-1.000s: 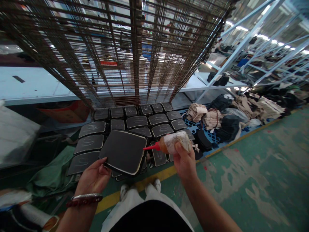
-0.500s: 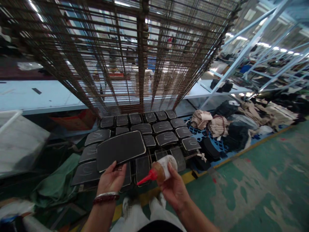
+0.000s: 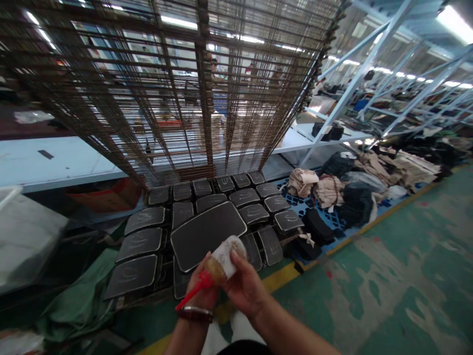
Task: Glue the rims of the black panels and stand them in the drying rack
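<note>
My left hand (image 3: pixel 204 291) grips the near edge of a flat black rounded panel (image 3: pixel 207 234) and holds it out over the lowest rack tray. Most of this hand is hidden behind the bottle. My right hand (image 3: pixel 247 286) is closed round a squeeze bottle (image 3: pixel 221 261) wrapped in white cloth. Its red nozzle (image 3: pixel 192 293) points down and to the left across my left wrist. Several black panels (image 3: pixel 138 241) with pale scribbled marks lie in rows on the tray just beyond.
A tall rusty wire drying rack (image 3: pixel 177 88) rises straight ahead. A pale blue workbench (image 3: pixel 55 158) runs behind it. At right, piles of beige and black fabric (image 3: pixel 332 187) lie on a blue pallet. A yellow line (image 3: pixel 281 276) crosses the green floor.
My left hand has carried the black panel forward and right, over the tray. The bottle has dropped in front of my left hand and its nozzle now tilts downward.
</note>
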### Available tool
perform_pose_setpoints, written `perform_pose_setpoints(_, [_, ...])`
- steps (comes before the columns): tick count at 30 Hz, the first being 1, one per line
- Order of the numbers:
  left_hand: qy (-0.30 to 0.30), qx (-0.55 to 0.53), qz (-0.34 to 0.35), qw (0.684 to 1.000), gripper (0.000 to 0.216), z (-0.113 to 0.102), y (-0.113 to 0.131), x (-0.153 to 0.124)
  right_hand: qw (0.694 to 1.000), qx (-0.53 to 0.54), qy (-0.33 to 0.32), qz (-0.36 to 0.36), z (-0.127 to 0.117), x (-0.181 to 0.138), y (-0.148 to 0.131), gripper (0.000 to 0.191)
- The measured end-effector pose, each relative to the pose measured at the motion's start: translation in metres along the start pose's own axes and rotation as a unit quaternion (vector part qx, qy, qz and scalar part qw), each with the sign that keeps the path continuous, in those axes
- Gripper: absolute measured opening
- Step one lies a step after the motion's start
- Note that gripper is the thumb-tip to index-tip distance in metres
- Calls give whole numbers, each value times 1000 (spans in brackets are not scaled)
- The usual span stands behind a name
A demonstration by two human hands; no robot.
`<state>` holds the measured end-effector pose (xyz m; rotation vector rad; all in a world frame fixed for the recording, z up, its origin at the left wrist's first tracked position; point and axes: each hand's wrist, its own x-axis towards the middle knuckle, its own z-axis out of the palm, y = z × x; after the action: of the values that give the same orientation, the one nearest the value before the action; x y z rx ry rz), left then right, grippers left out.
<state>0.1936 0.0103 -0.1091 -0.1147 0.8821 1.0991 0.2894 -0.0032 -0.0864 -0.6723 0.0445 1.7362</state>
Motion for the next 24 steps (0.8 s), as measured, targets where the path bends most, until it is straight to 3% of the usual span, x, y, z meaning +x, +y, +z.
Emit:
perform_pose_setpoints(4, [27,63,21,997,31,-60,8,-8,999,-39,-6,5,-2,-1,-20,31])
perform_pose_setpoints(5, [47,88,9,995,30,-77,20,-9,999,-50,-12,14,-2,-1,-27,32])
perform_pose_setpoints(7, [156,197,-22,968,25,-104,57,-7,996,-76,-25,43,-2,-1,-42,37])
perform_pose_setpoints(9, [161,270,-1,949,37,-113,105,-2,990,-106,-43,78,0,-2,-55,42])
perform_pose_setpoints(12, [69,357,39,931,43,-83,168,5,979,-149,-77,116,9,-3,-69,47])
perform_pose_setpoints(15, [-67,447,5,892,43,-24,196,3,967,-189,-99,140,22,-5,-73,51])
perform_pose_setpoints(17, [-147,493,-36,857,42,12,196,-1,959,-211,-110,152,28,-5,-71,53])
perform_pose_setpoints(19, [-177,514,-58,837,40,38,188,-4,954,-227,-116,156,31,-5,-67,54])
perform_pose_setpoints(21, [-189,515,-65,834,42,49,181,-4,954,-233,-114,148,30,-5,-66,54])
perform_pose_setpoints(24, [-188,511,-35,838,39,47,179,-6,965,-219,-102,104,30,-8,-75,50])
